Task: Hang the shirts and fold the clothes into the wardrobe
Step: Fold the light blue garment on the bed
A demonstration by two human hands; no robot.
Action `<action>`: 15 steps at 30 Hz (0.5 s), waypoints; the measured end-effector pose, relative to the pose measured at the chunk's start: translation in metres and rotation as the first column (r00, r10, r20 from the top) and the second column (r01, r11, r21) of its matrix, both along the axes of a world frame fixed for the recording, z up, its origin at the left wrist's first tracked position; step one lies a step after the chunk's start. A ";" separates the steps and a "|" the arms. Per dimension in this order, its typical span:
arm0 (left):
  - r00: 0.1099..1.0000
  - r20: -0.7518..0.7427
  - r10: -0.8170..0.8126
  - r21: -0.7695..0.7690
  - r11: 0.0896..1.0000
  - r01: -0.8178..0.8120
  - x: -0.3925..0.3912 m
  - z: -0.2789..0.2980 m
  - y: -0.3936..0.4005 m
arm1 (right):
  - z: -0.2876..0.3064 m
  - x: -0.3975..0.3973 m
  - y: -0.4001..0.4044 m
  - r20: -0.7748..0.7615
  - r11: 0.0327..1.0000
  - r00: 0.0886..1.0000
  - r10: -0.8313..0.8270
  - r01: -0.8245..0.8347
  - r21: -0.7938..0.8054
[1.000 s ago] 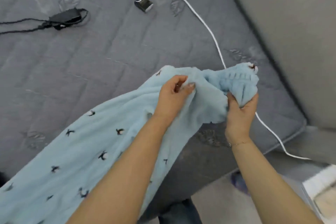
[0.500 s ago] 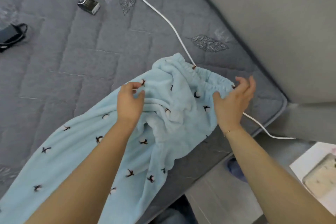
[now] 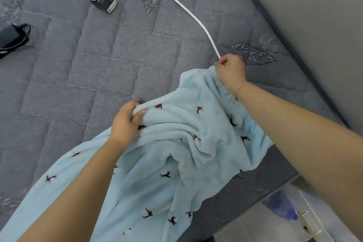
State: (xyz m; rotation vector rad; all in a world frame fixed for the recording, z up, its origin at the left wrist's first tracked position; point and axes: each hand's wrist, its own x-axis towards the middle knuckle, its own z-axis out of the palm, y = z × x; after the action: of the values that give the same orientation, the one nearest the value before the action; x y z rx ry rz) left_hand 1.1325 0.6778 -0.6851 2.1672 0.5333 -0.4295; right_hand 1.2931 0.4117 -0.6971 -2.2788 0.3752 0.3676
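Light blue fleece pants (image 3: 176,163) with small dark and white motifs lie across the grey quilted mattress (image 3: 98,65), their legs trailing toward the lower left. My left hand (image 3: 125,122) pinches a fold of the fabric at the pants' left edge. My right hand (image 3: 230,71) grips the far corner of the elastic waistband, close to the end of a white cable. The waistband runs from that hand down under my right forearm.
A white cable (image 3: 188,10) crosses the mattress from the top left to my right hand. A small black box (image 3: 104,1) and a black charger (image 3: 11,38) lie further back. A grey wall (image 3: 314,15) borders the right side. White furniture (image 3: 314,220) stands at lower right.
My right hand has moved up and away and closed on the waistband corner; it was open half a second ago. The pants are spread wider on the mattress. The left hand still holds fabric.
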 end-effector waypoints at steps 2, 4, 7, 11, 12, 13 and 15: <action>0.996 0.078 0.037 0.024 0.999 -0.039 0.018 0.010 0.015 | 0.016 0.034 -0.024 0.182 0.993 0.976 -0.120 0.122 0.002; 0.994 0.099 0.056 0.006 0.998 -0.057 0.049 0.016 0.030 | 0.036 0.070 -0.045 0.190 0.996 0.978 -0.082 0.071 0.063; 1.000 -0.024 0.015 -0.057 0.998 -0.016 0.088 0.021 0.038 | 0.049 0.086 -0.038 -0.146 0.982 0.972 0.184 -0.188 -0.013; 0.987 -0.154 0.040 -0.065 0.997 -0.051 0.073 0.009 0.040 | 0.028 0.037 -0.004 -0.476 0.870 0.785 0.396 -0.487 -0.079; 0.986 -0.165 0.039 -0.052 0.997 -0.048 0.064 0.007 0.041 | 0.019 0.025 0.003 -0.436 0.876 0.803 0.406 -0.478 -0.065; 0.984 -0.173 0.031 -0.035 0.999 -0.038 0.056 0.005 0.043 | 0.010 0.017 0.007 -0.358 0.900 0.849 0.388 -0.432 -0.051; 0.986 -0.167 0.029 -0.003 1.000 -0.030 0.043 -0.001 0.047 | 0.001 0.014 0.006 -0.214 0.950 0.930 0.299 -0.310 -0.022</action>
State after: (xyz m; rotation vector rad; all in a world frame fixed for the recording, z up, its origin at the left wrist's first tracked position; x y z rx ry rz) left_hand 1.1759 0.7244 -0.6857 2.1266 0.6545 -0.5997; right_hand 1.3068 0.4182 -0.6963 -2.3623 0.1335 0.7676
